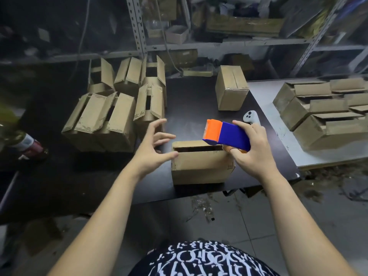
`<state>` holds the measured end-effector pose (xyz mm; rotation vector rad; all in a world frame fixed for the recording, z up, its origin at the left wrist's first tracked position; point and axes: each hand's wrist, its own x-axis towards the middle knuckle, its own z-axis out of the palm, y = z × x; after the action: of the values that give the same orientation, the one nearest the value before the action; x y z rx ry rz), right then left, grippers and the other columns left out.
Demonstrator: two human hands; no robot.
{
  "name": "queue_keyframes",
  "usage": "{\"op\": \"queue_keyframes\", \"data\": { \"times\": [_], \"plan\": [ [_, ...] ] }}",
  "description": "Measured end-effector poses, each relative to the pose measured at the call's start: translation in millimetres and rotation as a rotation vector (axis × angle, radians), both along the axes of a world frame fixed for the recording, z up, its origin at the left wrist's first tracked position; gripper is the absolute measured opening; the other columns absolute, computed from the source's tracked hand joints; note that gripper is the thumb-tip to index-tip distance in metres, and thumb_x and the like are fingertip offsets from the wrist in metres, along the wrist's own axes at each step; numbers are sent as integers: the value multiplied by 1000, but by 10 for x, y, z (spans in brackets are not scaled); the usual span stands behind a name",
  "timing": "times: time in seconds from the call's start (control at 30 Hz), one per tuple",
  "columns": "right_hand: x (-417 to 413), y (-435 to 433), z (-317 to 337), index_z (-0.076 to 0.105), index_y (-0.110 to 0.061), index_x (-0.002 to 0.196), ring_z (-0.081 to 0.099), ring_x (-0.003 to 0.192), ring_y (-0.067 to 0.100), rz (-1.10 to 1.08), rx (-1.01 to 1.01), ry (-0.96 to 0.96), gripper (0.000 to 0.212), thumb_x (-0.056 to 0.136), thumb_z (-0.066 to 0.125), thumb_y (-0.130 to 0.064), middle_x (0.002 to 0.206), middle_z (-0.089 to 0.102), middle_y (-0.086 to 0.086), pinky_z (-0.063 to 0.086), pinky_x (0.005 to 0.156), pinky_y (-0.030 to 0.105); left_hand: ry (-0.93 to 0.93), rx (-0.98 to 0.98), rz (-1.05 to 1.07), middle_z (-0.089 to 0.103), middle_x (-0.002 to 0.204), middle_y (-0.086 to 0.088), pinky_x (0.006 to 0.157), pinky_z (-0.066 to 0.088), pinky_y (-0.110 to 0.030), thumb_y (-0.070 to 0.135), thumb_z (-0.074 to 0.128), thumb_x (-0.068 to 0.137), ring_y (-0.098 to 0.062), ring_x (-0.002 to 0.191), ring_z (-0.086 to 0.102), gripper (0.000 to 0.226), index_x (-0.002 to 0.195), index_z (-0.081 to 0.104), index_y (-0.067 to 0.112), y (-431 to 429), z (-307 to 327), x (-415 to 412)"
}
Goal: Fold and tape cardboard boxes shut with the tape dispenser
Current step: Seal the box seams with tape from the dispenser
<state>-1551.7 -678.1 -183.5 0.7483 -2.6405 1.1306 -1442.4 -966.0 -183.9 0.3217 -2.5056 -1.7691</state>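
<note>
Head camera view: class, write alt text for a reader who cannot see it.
A person's right hand holds a blue and orange tape dispenser over a cardboard box on a black table, while the open left hand hovers by the box's left end. Open-flapped boxes stand further left.

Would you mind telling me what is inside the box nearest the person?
The box shows only a dark slit between its nearly closed flaps; whatever is inside cannot be seen. The right hand holds the tape dispenser above it.
</note>
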Motion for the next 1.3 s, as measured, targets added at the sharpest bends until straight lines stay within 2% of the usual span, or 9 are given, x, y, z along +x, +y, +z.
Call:
{"op": "queue_keyframes", "data": {
  "times": [0.13, 0.3, 0.43, 0.7, 0.83, 0.93, 1.07, 1.17, 1.3],
  "plan": [
    [-2, 11, 61, 54, -25, 138, 44, 111, 10, 47, 1, -58, 66, 80, 85, -24, 119, 51, -1, 46, 96, 31, -39, -108, -32, 70, 120, 19, 116, 36, -43, 16, 83, 83, -5, 127, 50, 91, 148, 26, 44, 55, -207, -40],
    [-71, -87, 109, 64, -28, 122, 53, 107, 18, 28, 4, -66, 53, 78, 70, -57, 108, 58, -3, 50, 90, 37, 17, -100, 15, 72, 115, 19, 99, 48, -31, 16, 82, 85, 0, 123, 58, 89, 149, 26, 41, 58, -397, -45],
    [-149, -174, 117, 69, -29, 108, 56, 100, 16, 28, -18, -73, 38, 79, 74, -53, 101, 63, -5, 52, 86, 36, 80, -36, 95, 75, 109, 11, 87, 59, -32, 9, 83, 83, -3, 119, 62, 83, 146, 34, 31, 90, -557, -15],
    [-251, -169, -47, 69, -31, 104, 56, 97, 13, -15, 63, -122, 38, 76, 76, -56, 97, 63, -10, 54, 84, 40, 123, 101, 208, 77, 109, 10, 88, 51, -12, 9, 87, 79, -3, 117, 65, 73, 138, 45, 21, 158, -704, 16],
    [-251, -157, -63, 70, -33, 103, 55, 96, 14, -5, 84, -113, 40, 73, 74, -59, 94, 62, -11, 54, 83, 42, 111, 201, 259, 75, 113, -3, 88, 55, -20, -1, 86, 76, -11, 113, 69, 71, 135, 49, 15, 173, -691, 16],
    [-239, -188, -93, 70, -36, 102, 52, 94, 13, 1, 98, -90, 42, 70, 71, -64, 90, 59, -13, 52, 82, 45, 79, 448, 417, 69, 118, -14, 84, 62, -37, 4, 79, 86, -19, 104, 73, 45, 125, 59, 10, 218, -598, 22],
    [-253, -190, -102, 69, -37, 102, 52, 95, 14, -5, 110, -75, 42, 70, 70, -64, 91, 60, -13, 52, 82, 47, -25, 513, 677, 74, 93, -5, 75, 58, -35, 21, 72, 95, -17, 93, 72, 9, 100, 74, 14, 241, -569, -24],
    [-253, -191, -106, 70, -37, 102, 52, 95, 13, -4, 113, -75, 42, 70, 70, -64, 91, 59, -13, 52, 82, 47, -63, 488, 763, 70, 78, 0, 69, 49, -25, 17, 74, 92, -10, 76, 65, 5, 88, 77, 15, 237, -561, -56],
    [-267, -206, -97, 69, -38, 101, 51, 94, 10, -7, 134, -68, 41, 69, 70, -64, 91, 59, -16, 52, 80, 46, -93, 471, 767, 69, 75, 1, 65, 46, -21, 14, 75, 91, -8, 72, 61, 6, 85, 77, 15, 208, -575, -85]
  ]
}}
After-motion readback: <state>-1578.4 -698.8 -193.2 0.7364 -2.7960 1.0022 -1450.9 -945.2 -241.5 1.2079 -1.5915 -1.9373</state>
